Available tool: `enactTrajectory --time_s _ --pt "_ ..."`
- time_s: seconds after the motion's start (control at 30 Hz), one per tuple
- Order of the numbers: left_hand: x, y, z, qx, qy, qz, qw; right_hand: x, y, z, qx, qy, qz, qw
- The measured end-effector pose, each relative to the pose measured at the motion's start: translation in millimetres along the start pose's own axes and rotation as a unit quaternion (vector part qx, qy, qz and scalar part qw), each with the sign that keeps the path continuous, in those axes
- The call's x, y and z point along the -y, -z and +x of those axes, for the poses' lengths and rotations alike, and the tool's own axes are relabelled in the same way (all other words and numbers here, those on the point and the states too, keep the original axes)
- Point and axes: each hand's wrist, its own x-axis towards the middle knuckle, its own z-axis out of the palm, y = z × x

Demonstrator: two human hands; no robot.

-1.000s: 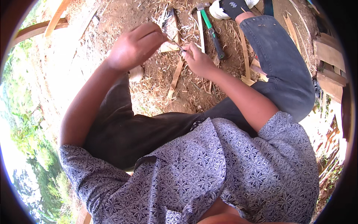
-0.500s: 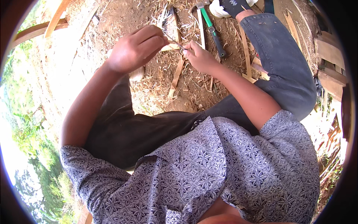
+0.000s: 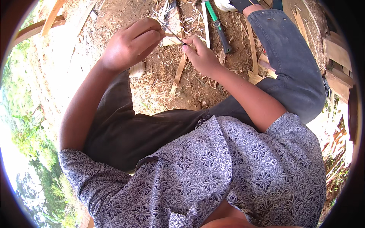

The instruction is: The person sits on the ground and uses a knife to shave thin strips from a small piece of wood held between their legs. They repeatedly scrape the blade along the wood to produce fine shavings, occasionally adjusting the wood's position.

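Note:
My left hand [image 3: 134, 45] is raised over the ground with its fingers pinched together. My right hand [image 3: 202, 57] is a short way to its right, thumb and forefinger closed. A thin dark wire-like strip [image 3: 172, 32] runs slantwise between the two hands, its lower right end in my right fingertips. Its upper left end passes by my left fingertips, where the hand partly hides it. Whether it is wire, a blade or a sliver is too small to tell. Beyond it lies a flat wooden piece [image 3: 173, 19] with pale shavings on it.
A hammer [image 3: 217, 26] with a green and black handle lies on the shaving-strewn soil. Beside it is a pale wood strip [image 3: 206, 26]; another strip [image 3: 178, 74] lies nearer me. Stacked boards [image 3: 338, 53] stand at the right. My bent legs [image 3: 289, 60] frame the work area.
Both hands have shifted slightly up and to the left, with the thin strip still between them. The view has tilted a little, so the hammer's head is now mostly cut off.

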Motion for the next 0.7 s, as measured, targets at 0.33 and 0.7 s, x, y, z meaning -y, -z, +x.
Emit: enactTrajectory --time_s 0.33,0.7 --pt "-3.9 -7.6 -6.0 -0.003 0.007 -0.011 1.000 -45.6 10.6 13.1 0.036 -0.073 -0.127 0.989" --pt "3.0 -3.4 -3.7 -0.013 0.016 0.006 1.000 -1.7 -5.7 4.8 -0.004 0.059 -0.015 0.998"
